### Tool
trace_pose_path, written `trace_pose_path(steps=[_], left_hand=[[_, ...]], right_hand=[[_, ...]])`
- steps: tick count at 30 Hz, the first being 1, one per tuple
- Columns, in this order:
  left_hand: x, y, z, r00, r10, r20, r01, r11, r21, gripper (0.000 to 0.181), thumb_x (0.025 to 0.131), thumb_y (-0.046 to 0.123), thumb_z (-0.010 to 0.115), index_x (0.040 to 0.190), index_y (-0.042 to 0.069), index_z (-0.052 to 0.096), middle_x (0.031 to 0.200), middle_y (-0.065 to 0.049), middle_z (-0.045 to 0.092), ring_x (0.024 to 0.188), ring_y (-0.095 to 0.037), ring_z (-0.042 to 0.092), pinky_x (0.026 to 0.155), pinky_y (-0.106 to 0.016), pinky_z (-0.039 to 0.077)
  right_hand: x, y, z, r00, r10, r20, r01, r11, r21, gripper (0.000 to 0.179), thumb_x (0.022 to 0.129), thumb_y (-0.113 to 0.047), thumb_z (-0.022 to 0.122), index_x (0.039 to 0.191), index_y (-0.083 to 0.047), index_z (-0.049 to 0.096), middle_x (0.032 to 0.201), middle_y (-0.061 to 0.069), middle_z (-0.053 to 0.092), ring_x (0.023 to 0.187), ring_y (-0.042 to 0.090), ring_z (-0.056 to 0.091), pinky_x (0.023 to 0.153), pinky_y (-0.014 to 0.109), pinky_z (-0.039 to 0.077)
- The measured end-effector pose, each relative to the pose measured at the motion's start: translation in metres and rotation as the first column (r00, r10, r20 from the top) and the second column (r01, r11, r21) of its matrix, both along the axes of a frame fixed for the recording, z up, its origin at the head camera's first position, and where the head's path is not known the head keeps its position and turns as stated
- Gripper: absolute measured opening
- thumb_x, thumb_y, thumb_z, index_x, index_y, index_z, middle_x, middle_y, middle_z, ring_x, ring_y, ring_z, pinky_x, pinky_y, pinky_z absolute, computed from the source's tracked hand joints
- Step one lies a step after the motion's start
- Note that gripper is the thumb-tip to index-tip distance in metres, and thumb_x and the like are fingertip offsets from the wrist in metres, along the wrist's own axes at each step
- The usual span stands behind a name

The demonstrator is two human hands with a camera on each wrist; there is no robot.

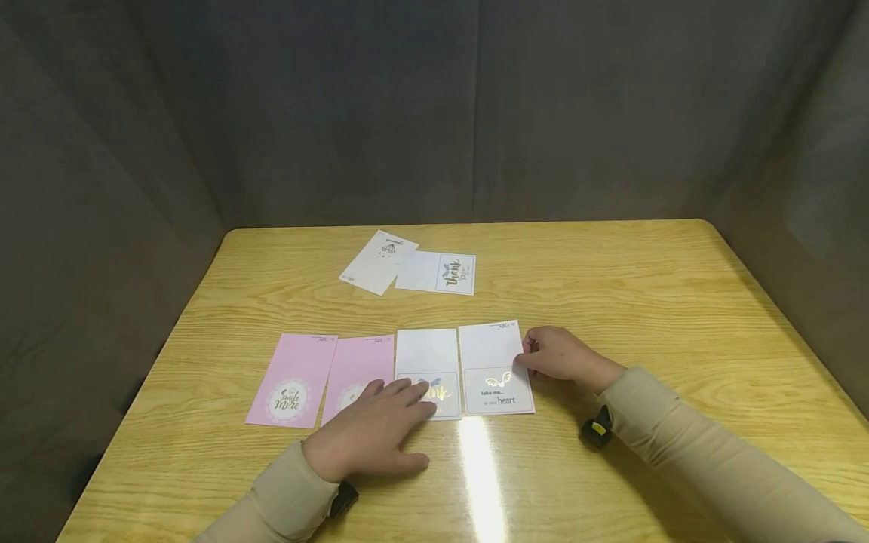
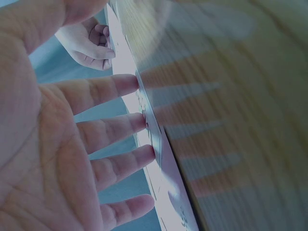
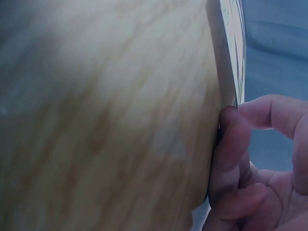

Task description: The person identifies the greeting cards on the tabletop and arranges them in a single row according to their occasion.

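Observation:
Four cards lie side by side in a row in the head view. At the right end, my right hand (image 1: 560,353) pinches the right edge of a white "take me... heart" card (image 1: 492,349) between thumb and finger. The right wrist view shows the fingertips at that card's edge (image 3: 233,57). Left of it is a white thank-you card (image 1: 426,351), its gold lettering partly covered. Over its lower part and the neighbouring pink card (image 1: 366,356) spreads my left hand (image 1: 376,434), fingers straight, fingertips right at the cards. A pink "Smile More" card (image 1: 305,362) ends the row at left.
Farther back on the wooden table (image 1: 611,279), a white card with a small black drawing (image 1: 370,264) lies tilted, overlapped by another white thank-you card (image 1: 417,270). Dark grey curtains (image 1: 339,113) surround the table's back and sides.

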State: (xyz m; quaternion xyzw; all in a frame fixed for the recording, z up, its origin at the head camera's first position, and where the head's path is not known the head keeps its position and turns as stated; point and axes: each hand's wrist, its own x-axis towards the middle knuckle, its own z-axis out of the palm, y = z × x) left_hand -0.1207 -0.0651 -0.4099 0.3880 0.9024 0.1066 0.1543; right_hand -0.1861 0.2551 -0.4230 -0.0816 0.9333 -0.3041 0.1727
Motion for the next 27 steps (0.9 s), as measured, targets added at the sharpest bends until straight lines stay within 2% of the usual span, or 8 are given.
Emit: trace_pose_path(steps=[13,27], left_hand=[[0.0006,-0.0002,-0.0007,1.000,0.004,0.002,-0.004,1.000,0.003,0.063,0.089,0.042,0.073,0.142,0.012,0.060,0.157,-0.015,0.046,0.146,-0.039,0.039,0.116,-0.062,0.029],[-0.0005,-0.0002,-0.0001,1.000,-0.001,0.005,0.001,1.000,0.006,0.062,0.089,0.042,0.073,0.142,0.012,0.061,0.157,-0.015,0.046,0.145,-0.038,0.040,0.116,-0.063,0.029]], right_hand=[[0.0001,-0.0009,-0.0006,1.000,-0.009,0.006,0.009,1.000,-0.027,0.016,0.088,-0.014,0.068,0.077,-0.009,0.057,0.066,0.000,0.057,0.058,0.013,0.047,0.053,0.025,0.035],[-0.0002,-0.0024,-0.0004,1.000,0.013,-0.026,-0.012,1.000,0.026,0.015,0.087,-0.018,0.067,0.078,-0.010,0.057,0.066,0.000,0.055,0.059,0.013,0.046,0.053,0.025,0.034]])
